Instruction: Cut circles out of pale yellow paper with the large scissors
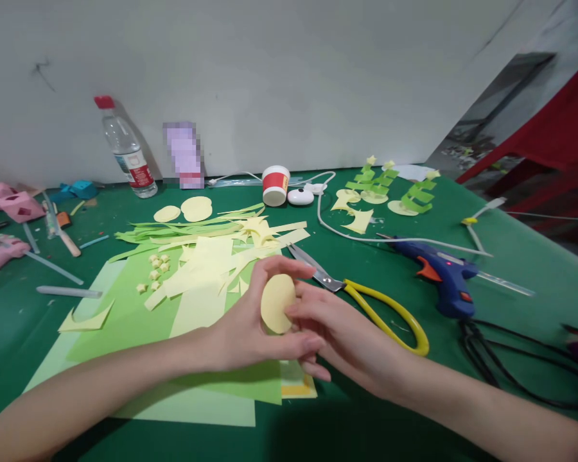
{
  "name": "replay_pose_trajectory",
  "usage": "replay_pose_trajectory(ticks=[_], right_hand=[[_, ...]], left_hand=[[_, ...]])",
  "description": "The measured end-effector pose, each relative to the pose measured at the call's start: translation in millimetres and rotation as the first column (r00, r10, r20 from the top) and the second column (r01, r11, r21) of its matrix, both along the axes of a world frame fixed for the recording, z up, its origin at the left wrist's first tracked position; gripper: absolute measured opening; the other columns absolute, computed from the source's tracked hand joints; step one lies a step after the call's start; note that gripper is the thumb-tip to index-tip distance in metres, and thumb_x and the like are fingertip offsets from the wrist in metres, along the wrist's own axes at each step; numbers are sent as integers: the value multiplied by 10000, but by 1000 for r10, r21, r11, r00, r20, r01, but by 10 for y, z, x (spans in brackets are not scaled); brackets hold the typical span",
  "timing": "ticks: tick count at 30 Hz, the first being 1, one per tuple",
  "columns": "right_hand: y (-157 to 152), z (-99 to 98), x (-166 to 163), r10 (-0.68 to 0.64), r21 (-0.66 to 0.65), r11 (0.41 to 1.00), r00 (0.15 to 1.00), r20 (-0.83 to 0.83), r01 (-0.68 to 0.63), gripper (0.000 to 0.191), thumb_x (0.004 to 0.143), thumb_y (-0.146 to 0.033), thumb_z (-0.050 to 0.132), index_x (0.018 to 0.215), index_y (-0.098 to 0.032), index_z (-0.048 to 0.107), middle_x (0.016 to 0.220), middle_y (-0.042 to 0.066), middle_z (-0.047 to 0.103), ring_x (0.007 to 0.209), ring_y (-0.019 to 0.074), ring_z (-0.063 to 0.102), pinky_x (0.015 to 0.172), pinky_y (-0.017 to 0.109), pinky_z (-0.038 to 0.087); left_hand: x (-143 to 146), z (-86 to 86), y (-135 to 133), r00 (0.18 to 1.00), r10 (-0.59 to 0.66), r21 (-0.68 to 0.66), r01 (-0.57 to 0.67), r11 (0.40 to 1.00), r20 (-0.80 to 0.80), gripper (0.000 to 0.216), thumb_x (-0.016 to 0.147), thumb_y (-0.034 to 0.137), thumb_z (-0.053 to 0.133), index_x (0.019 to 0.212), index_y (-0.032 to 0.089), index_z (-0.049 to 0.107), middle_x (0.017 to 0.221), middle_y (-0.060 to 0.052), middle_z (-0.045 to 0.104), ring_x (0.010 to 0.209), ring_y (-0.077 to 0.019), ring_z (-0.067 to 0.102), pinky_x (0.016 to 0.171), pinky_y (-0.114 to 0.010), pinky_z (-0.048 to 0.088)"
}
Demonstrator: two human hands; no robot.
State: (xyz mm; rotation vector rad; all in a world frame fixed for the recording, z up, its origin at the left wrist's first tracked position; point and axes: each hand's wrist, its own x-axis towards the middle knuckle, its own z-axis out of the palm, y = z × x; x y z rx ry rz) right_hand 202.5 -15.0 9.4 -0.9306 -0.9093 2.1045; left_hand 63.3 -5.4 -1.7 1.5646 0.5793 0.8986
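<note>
A pale yellow paper disc [275,303] is held above the counter [347,427]: left hand [245,326] curled around its left side, right hand [340,327] holding its right edge. Scissors [338,285] lie to the right; green paper sheets [130,321] lie left.

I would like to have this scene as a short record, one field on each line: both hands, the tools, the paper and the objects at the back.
Left hand: curled around a pale yellow paper disc
Right hand: fingertips holding the disc's right edge
Scissors: yellow-handled, lying just beyond the right hand
Glue gun: blue, orange trigger, right of the scissors
Paper: green sheets, with small stars lying on them
Back: bottle with red cap; red-and-white cup
</note>
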Motion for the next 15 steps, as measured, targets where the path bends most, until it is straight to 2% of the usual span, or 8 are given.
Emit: replay_pose_trajectory(ticks=[2,3,5,7,10,13,14,15], right_hand=[[25,-1,17,-55,74,996,995,81,49,143,709,-203,480,832,-226,411,442,-112,436,356,60,374,310,141,347],[39,-4,28,-82,120,990,989,119,68,142,722,-203,470,848,-229,409,435,-112,440,362,64,378,316,141,345],[65,-14,50,-126,213,973,975,185,85,81,753,-210,443,819,-227,399,408,-113,429,363,69,373,327,142,333],[85,-25,67,-159,289,953,959,236,87,41,780,-220,418,773,-226,379,396,-116,407,357,65,352,339,149,316],[105,-48,73,-178,352,934,937,300,65,56,807,-204,390,763,-227,365,405,-123,379,347,59,331,357,163,298],[116,-81,59,-149,369,929,930,336,15,61,822,-170,353,831,-227,374,514,-110,457,350,46,329,369,176,292],[117,-94,50,-122,366,931,930,346,-14,78,820,-162,352,858,-225,377,567,-99,484,353,42,328,366,180,286],[116,-105,40,-90,359,932,930,356,-47,96,817,-157,356,883,-223,380,612,-88,501,359,41,330,363,183,281]], left_hand=[[-16,47,52,996,81,1,-81,997,-45,565,762,316,633,1199,323,274,1244,-47,394,1172,-202,407,888,-338,447],[-25,76,82,986,136,20,-134,991,-93,496,792,320,591,1189,302,294,1215,-48,415,1162,-191,410,901,-333,432],[-38,132,138,948,233,113,-212,971,-219,254,838,306,509,1063,235,416,1053,-37,499,1008,-164,489,837,-307,436],[-38,177,174,894,304,236,-234,943,-328,100,841,279,488,880,187,491,850,-13,531,788,-136,513,710,-277,433],[-59,235,218,852,344,308,-231,923,-395,135,829,262,503,737,163,507,712,6,531,653,-113,492,606,-243,412],[-233,333,406,840,362,278,-264,924,-405,113,794,262,558,755,159,536,723,7,567,680,-115,538,632,-229,444],[-347,376,530,814,427,283,-335,899,-394,99,788,257,564,785,162,536,732,11,574,684,-117,554,639,-231,457],[-488,421,683,733,568,316,-476,821,-374,87,801,250,545,822,166,535,767,10,584,714,-120,569,666,-234,469]])
